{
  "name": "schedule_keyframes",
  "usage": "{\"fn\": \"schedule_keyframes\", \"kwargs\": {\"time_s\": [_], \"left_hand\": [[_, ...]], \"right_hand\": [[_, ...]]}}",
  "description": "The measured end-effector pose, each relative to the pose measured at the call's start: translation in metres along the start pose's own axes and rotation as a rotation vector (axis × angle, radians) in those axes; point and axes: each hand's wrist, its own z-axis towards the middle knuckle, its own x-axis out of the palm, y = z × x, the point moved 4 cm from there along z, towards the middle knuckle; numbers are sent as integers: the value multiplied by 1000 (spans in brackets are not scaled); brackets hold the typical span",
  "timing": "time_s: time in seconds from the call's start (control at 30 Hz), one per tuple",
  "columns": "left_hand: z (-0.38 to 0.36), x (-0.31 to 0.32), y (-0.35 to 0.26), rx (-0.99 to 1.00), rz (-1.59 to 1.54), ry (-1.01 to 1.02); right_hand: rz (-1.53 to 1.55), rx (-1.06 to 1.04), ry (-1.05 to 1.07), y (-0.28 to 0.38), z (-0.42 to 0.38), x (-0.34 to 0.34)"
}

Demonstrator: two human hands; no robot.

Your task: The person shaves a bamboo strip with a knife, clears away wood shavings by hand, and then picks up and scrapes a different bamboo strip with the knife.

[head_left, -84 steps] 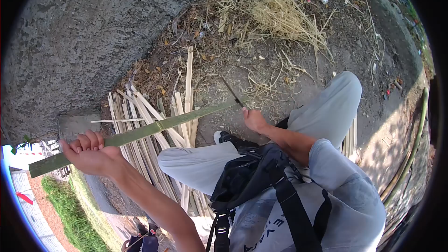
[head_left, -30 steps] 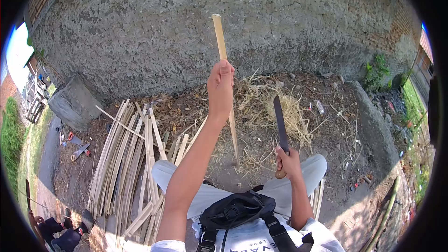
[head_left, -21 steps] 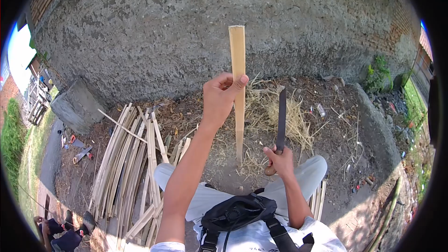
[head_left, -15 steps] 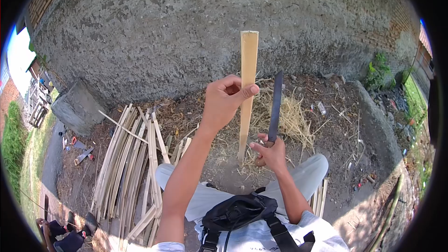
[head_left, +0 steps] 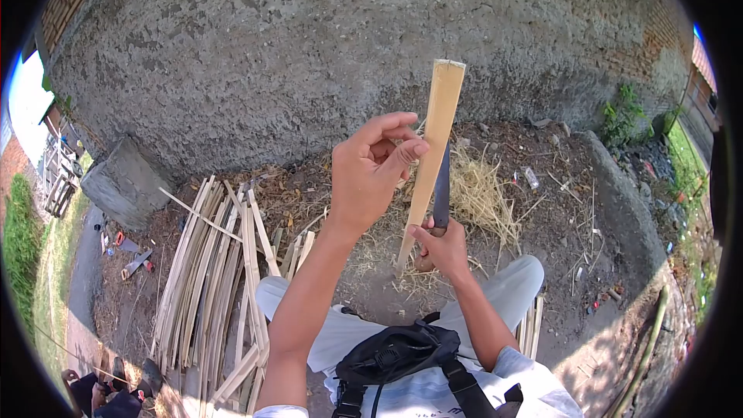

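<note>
It's an outdoor work yard: rough wall, dirt grnd, wood strips & pale shavings.

The pale strip partly hides the dark knife behind it.

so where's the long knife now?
Head view, just right of centre: the long knife is in the right hand, blade up along the right edge of the pale strip, left of the straw pile.

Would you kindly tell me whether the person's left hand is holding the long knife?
No, the long knife is gripped in the right hand, partly behind the pale strip.
</note>
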Motion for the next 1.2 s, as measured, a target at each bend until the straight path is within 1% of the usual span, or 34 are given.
{"fn": "schedule_keyframes", "kwargs": {"time_s": [0.2,0.4,0.47,0.57,0.63,0.73,0.8,0.87,0.9,0.97,1.0,1.03,1.07,1.13,1.2], "left_hand": [[1,2,0,47,39,-13],[4,-2,-6,141,5,-109],[4,-12,-10,176,24,-180],[3,-38,-18,213,18,-299],[-3,-71,-12,186,-46,-384],[-36,-132,9,130,151,-494],[-76,-187,37,73,218,-616],[-142,-242,62,-26,259,-825],[-186,-269,72,-83,298,-959],[-299,-330,100,-212,385,-1187],[-359,-341,108,-343,416,-1356],[-419,-342,118,-438,453,-1451],[-473,-338,120,-537,488,-1542],[-548,-295,120,-773,399,-1611],[-608,-257,130,-1166,474,-1426]], "right_hand": [[-21,-2,27,6,-4,0],[-38,5,34,5,-6,0],[-9,0,29,2,-4,-2],[14,-29,-69,1,-1,-12],[-63,-52,-156,-1,0,-30],[-157,-99,-295,-10,5,-65],[-168,-126,-406,-18,5,-88],[-117,-154,-453,-14,0,-103],[-88,-176,-460,-12,1,-107],[-61,-167,-524,-24,5,-120],[-40,-211,-544,-34,9,-127],[-17,-254,-566,-42,17,-132],[-10,-226,-569,-45,23,-135],[-7,-201,-574,-46,33,-139],[1,-224,-569,-47,50,-139]]}}
